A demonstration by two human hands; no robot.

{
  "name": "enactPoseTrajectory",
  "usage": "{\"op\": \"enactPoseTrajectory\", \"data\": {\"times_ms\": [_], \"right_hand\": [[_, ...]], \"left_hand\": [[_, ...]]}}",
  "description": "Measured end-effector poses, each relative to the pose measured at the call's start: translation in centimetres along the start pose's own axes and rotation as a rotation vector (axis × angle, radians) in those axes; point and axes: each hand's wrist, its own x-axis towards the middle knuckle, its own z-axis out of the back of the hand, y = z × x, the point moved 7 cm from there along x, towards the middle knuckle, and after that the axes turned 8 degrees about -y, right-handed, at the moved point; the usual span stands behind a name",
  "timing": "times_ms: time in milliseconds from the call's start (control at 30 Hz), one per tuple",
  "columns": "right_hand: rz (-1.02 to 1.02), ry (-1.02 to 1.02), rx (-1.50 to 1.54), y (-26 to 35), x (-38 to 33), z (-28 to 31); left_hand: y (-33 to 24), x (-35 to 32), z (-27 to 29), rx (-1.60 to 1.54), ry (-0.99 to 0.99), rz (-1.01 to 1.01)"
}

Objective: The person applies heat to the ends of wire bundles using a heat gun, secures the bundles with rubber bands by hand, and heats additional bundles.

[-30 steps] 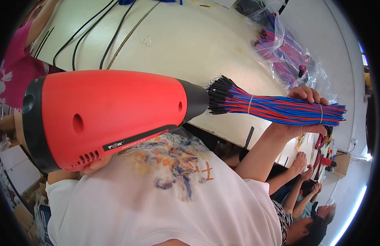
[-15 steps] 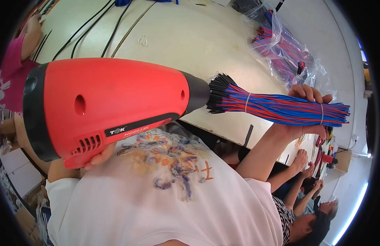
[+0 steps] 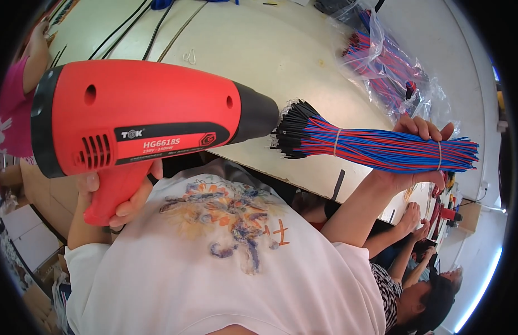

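My left hand (image 3: pixel 127 204) is closed round the handle of a red and black heat gun (image 3: pixel 141 106). The dark nozzle points right, close to the black-sleeved end of a wire bundle (image 3: pixel 376 146). Red and blue wires make up this bundle, tied with one band near the sleeves and another near the far right end. Fine bare tips stick out past the black sleeves. My right hand (image 3: pixel 418 131) grips the bundle near its right end, with fingers over the top and the thumb below.
Clear plastic bags with more red and blue wires (image 3: pixel 382 67) lie on the pale table (image 3: pixel 259 61) at the back right. Black cables (image 3: pixel 125 33) cross its far left part. A person in pink (image 3: pixel 16 111) sits at left; other people (image 3: pixel 409 296) work along the right side.
The heat gun has tilted and moved slightly left and up, so its side and handle show more. The wire bundle has turned a little; my right hand stays almost in place.
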Motion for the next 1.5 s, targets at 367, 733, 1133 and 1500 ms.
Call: {"op": "enactPoseTrajectory", "data": {"times_ms": [367, 733, 1133, 1500], "right_hand": [[-0.03, -0.032, -0.007, -0.1, 0.1, -0.1], [-0.072, 0.002, 0.008, -0.7, -0.2, -1.2], [-0.035, 0.046, -0.057, -0.4, -0.4, -2.3], [-0.019, 0.067, -0.037, 0.1, -0.3, -2.2]], "left_hand": [[-0.8, 0.7, -0.5, 0.06, 0.009, 0.026], [0.2, 0.0, -0.3, 0.05, -0.096, -0.043], [0.1, 0.7, -0.7, -0.006, -0.026, -0.099], [-0.3, 0.9, 0.0, 0.043, -0.065, -0.213]]}}
